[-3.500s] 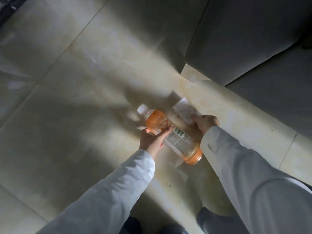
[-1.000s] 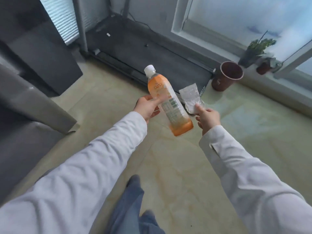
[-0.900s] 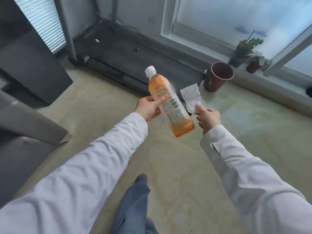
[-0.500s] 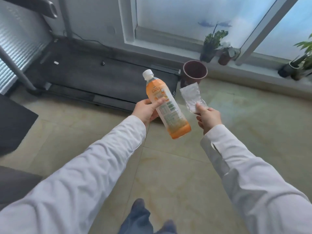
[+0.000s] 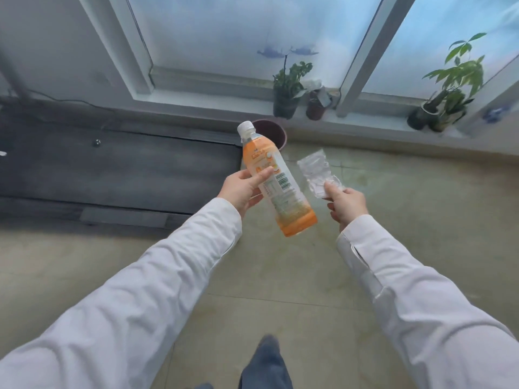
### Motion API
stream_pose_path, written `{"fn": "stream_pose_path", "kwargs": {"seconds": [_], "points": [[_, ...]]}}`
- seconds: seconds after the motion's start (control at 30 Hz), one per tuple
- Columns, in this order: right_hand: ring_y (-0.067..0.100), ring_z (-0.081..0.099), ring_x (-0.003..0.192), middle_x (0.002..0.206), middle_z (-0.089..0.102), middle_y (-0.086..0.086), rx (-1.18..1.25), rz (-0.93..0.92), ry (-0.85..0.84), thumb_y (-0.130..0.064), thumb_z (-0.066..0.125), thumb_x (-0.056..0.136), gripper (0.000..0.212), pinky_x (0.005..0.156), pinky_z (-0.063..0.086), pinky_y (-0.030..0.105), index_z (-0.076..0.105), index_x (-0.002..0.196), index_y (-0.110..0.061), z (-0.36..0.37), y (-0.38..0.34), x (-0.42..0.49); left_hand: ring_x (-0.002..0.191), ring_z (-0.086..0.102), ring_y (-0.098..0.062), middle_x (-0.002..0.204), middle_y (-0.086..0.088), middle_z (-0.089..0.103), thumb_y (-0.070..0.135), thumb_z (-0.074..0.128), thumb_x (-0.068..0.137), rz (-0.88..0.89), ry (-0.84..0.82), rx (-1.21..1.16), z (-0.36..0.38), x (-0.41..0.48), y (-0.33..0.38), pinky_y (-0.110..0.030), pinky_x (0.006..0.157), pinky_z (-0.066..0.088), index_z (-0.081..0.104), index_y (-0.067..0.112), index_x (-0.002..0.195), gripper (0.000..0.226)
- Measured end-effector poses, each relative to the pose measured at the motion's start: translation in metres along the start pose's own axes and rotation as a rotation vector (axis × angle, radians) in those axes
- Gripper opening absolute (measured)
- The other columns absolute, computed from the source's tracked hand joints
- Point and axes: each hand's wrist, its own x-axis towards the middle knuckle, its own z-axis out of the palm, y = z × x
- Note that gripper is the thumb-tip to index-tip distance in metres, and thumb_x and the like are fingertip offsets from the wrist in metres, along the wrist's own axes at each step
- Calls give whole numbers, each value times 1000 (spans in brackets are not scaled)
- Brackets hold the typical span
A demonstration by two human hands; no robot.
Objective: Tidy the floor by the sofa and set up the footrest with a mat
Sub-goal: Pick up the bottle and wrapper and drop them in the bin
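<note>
My left hand (image 5: 241,189) grips an orange drink bottle (image 5: 276,183) with a white cap, held tilted in the air at the middle of the view. My right hand (image 5: 346,202) pinches a crumpled clear plastic wrapper (image 5: 317,172) by its lower end, just right of the bottle. Both arms wear white sleeves and reach forward over the tiled floor (image 5: 280,290). Neither the sofa nor a footrest is in view.
A dark red bin (image 5: 276,130) stands on the floor just behind the bottle's cap. A flat dark treadmill deck (image 5: 112,167) lies to the left. Potted plants (image 5: 288,94) stand along the window sill, with another plant (image 5: 446,108) at the right.
I have lifted the bottle and wrapper off the floor by the sofa and turned away. The view has swung right toward the window, and the red bin is now closer.
</note>
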Motion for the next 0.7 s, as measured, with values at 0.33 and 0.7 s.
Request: {"fn": "stream_pose_path", "kwargs": {"seconds": [0.33,0.7], "points": [[11,46,58,66,52,-2,19,-17,-20,-28,58,85,27,56,37,22,47,63,-18,11,-77,117,98,66,-19,115,-11,67,21,65,84,12,14,-37,46,111,69,-23,75,52,57,7,117,37],[12,40,55,77,50,6,-55,21,-49,-26,58,84,17,54,33,22,53,74,-13,82,-175,243,82,64,-13,98,-5,67,17,61,86,-27,29,-32,37,261,160,-14,47,52,55,9,113,28]]}}
